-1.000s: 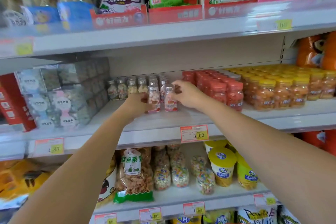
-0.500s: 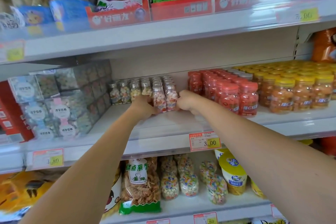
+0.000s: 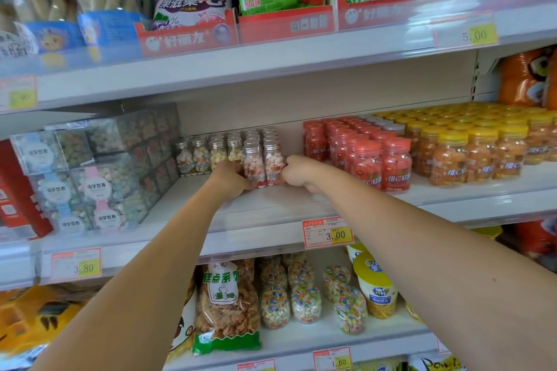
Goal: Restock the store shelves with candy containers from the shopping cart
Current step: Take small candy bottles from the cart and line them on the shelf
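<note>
Head view: both arms reach up to the middle shelf [image 3: 271,208]. Left hand [image 3: 230,178] grips the left bottle [image 3: 251,164] low down. Right hand [image 3: 299,171] curls against the right bottle [image 3: 273,161], gripping its base. Both pink candy bottles stand upright, touching, in front of the silver-capped rows [image 3: 211,153]. Bare shelf runs ahead to the lip, with a small gap before the red jars [image 3: 379,163].

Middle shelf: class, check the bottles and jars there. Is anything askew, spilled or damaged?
Nothing stands out. The bottles stand upright in rows, nothing spilled; the pink pair held by the left hand and right hand is upright too. Red jars and yellow jars sit in neat rows.
</note>
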The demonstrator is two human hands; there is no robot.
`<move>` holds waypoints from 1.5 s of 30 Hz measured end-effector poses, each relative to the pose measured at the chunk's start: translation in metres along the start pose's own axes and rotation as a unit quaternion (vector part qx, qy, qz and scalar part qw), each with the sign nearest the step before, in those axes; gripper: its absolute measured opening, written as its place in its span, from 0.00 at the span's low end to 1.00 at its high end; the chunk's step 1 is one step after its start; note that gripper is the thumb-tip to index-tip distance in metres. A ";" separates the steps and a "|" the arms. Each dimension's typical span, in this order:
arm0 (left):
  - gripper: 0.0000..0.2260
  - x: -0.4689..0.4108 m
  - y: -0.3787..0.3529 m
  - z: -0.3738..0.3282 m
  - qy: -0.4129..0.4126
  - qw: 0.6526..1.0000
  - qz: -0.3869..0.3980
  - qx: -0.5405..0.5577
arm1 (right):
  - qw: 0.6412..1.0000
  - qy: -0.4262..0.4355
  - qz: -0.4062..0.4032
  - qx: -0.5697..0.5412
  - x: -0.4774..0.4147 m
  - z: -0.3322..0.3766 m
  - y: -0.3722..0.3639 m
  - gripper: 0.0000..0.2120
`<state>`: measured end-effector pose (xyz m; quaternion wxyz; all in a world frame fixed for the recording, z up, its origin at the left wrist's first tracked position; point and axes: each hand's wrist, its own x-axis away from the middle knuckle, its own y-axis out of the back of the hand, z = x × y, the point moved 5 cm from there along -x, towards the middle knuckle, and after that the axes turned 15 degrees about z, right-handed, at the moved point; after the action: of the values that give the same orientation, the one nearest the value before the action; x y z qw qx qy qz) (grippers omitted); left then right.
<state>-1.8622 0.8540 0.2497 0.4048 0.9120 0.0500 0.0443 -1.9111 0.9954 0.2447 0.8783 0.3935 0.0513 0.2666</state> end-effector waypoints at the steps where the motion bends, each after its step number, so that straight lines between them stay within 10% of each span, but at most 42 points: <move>1: 0.06 0.001 0.000 0.000 0.008 1.000 -0.001 0.001 | 1.000 0.000 0.003 0.004 0.005 0.001 0.002 0.16; 5: 0.04 0.027 -0.005 -0.015 0.018 0.996 -0.047 -0.075 | 0.998 0.040 -0.013 -0.041 0.047 0.004 0.015 0.19; 10: 0.09 0.123 -0.056 -0.060 -0.184 0.969 -0.159 -0.035 | 0.983 0.148 -0.041 -0.103 0.132 -0.017 0.027 0.05; 15: 0.26 0.169 -0.159 -0.061 -0.240 0.970 -0.019 -0.012 | 0.994 0.086 -0.032 -0.061 0.214 -0.103 0.014 0.15; 28: 0.08 0.164 -0.476 -0.061 -0.141 0.908 0.384 -0.096 | 0.950 -0.277 0.078 -0.122 0.333 -0.456 -0.041 0.12; 35: 0.21 0.141 -0.617 -0.035 -0.070 0.855 0.488 -0.161 | 0.891 -0.431 0.133 -0.048 0.367 -0.595 -0.080 0.18; 41: 0.20 0.141 -0.724 -0.038 -0.078 0.830 0.530 -0.156 | 0.869 -0.388 0.307 -0.012 0.357 -0.659 -0.124 0.33; 45: 0.15 0.143 -0.785 -0.022 -0.105 0.807 0.538 -0.220 | 0.827 -0.406 0.384 0.057 0.357 -0.682 -0.140 0.11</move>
<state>-1.7668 1.4116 -0.3127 0.5087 0.6785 -0.5024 0.1685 -1.7511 1.5533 -0.2808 0.6226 0.5031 -0.4503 0.3956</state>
